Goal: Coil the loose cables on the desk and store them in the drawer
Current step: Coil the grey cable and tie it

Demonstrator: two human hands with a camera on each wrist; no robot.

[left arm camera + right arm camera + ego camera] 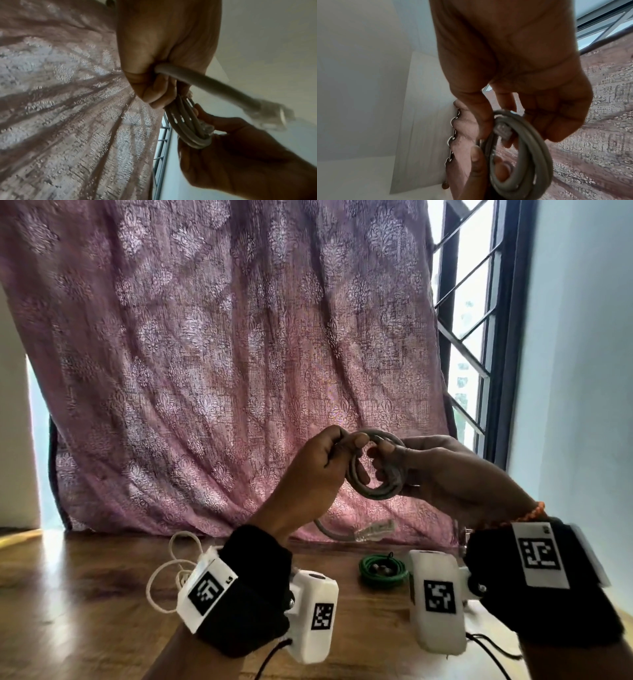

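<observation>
Up between both sets of fingers sits a grey cable (pixel 375 465) wound into a small ring of several loops, held in the air above the desk (pixel 85 594). The left hand (pixel 317 465) is clenched around the left side of the ring, thumb lying over the top of the loops and the other fingers curled behind them; in the left wrist view the cable passes through that fist and its free tail runs out below. The right hand (pixel 442 467) grips the right side of the ring, its fingertips (pixel 500 169) poking through the opening from behind while the thumb presses on the outer loops. In the right wrist view one clear plug (pixel 502 130) lies tucked against the loops just under those fingers. The tail hangs down from the left fist and ends in a second clear plug (pixel 375 530), which dangles just above the desk's far edge.

Farther out, a green cable (pixel 383 571) already lies coiled on the wood between the two wrists, and a thin white cable (pixel 164 573) lies loose on the desk beside the left wrist. Behind everything hangs a pink patterned curtain (pixel 222 354), with a barred window (pixel 469 337) to its right.
</observation>
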